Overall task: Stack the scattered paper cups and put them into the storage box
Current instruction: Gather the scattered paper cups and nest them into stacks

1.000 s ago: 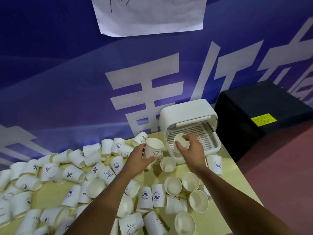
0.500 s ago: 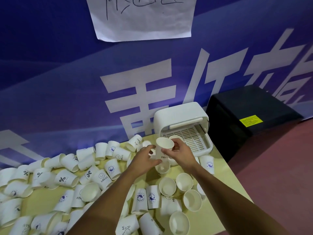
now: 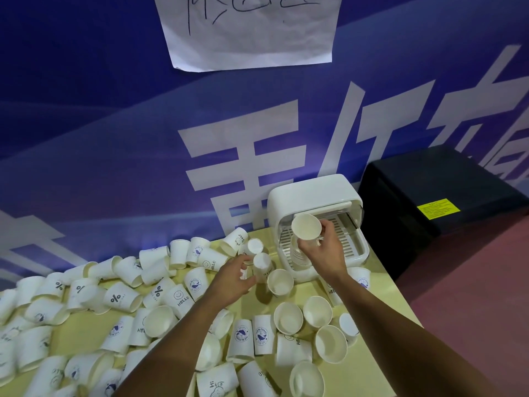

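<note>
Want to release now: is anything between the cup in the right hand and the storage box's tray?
Nothing visible. The right hand holds the cup at the open front of the storage box, over its slatted tray.

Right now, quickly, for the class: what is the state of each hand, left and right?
Left hand: fingers at an upturned cup; whether the grip has closed cannot be told.
Right hand: grips the raised cup at the storage box.
</note>
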The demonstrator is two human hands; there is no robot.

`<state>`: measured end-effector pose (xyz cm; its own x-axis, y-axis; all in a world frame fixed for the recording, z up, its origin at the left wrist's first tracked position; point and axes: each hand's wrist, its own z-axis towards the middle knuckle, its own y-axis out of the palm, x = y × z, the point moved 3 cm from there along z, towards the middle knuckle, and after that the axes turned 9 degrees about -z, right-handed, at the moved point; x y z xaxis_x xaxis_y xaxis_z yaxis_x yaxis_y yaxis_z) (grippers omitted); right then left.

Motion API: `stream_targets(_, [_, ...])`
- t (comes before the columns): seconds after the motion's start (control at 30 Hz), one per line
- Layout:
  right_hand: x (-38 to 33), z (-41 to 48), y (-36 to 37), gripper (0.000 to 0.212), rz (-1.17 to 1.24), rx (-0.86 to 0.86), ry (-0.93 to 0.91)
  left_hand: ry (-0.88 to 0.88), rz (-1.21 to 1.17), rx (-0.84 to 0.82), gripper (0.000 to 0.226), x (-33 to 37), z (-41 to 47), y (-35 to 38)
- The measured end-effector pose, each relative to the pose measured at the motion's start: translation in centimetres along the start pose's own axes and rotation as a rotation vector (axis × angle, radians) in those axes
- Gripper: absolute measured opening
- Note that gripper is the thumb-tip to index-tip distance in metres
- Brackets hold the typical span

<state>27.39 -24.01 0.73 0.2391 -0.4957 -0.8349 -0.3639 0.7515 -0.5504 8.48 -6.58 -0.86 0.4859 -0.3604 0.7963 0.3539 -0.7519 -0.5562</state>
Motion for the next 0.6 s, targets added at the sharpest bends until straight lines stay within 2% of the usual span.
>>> stream_targets(0.2, [1.0,0.3,1.2,0.071,-0.098,-0.067,0.015,-0.030,0.061,0.028,0.055,-0.8,0.1,-0.4])
stream_targets(0.33, [1.1,0.2,1.5,0.085,-0.160,-0.016,0.076,-0.038,0.071,0.032,0.057,-1.1,0.1,-0.3])
stream_targets(0.47, [-0.4,-0.8,2.1,0.076,-0.157,0.035,0.010,-0.040,0.073,0.048,0.056,-1.4,-0.2,-1.3])
stream_targets(0.6, [-3.0,-2.0,4.7,0.068,-0.161,-0.062,-0.070,-0.025,0.040,0.087,0.055,-2.2,-1.2,-3.6])
